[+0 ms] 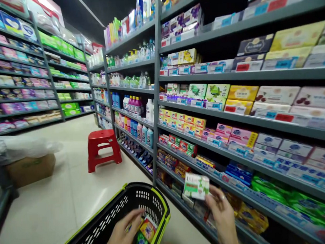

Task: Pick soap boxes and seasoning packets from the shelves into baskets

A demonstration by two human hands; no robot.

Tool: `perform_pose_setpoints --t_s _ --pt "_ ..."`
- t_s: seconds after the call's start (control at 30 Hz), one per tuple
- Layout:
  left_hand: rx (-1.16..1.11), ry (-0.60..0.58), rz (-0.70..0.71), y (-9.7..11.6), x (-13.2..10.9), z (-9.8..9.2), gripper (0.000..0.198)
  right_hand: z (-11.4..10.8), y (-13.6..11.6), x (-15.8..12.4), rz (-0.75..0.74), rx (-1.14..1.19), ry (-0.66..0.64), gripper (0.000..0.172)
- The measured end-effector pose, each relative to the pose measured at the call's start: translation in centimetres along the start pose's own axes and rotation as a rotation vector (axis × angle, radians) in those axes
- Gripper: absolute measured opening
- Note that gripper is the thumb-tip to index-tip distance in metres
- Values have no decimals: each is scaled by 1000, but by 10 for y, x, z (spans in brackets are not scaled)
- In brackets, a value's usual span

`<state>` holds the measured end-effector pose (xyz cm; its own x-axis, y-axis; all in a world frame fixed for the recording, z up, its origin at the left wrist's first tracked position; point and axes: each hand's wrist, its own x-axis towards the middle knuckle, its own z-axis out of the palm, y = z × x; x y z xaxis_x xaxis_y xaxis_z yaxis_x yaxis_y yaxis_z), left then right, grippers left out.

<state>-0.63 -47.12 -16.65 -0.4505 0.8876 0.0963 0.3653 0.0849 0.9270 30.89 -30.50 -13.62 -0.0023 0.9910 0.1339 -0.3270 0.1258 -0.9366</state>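
Note:
My right hand grips a white and green soap box by its right edge, held up in front of the lower shelves. My left hand is over the black shopping basket with its lime-green rim, fingers stretched out and apart. Just beside those fingers, an orange packet and a green packet lie in the basket's near right part. The left hand and wrist cover some of the basket's inside.
Grey shelves with several rows of boxed soaps rise close on the right. A red plastic stool stands on the pale floor beyond the basket. To the left are a cardboard box and translucent plastic.

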Motion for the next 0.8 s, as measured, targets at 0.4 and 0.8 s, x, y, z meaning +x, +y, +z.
perform_pose_setpoints --t_s 0.4,0.8 --pt "-741 -143 175 389 223 -35 57 222 -292 140 -261 -158 -77 49" --pt "-603 -367 -210 491 218 -108 61 270 -438 99 361 -189 71 75"
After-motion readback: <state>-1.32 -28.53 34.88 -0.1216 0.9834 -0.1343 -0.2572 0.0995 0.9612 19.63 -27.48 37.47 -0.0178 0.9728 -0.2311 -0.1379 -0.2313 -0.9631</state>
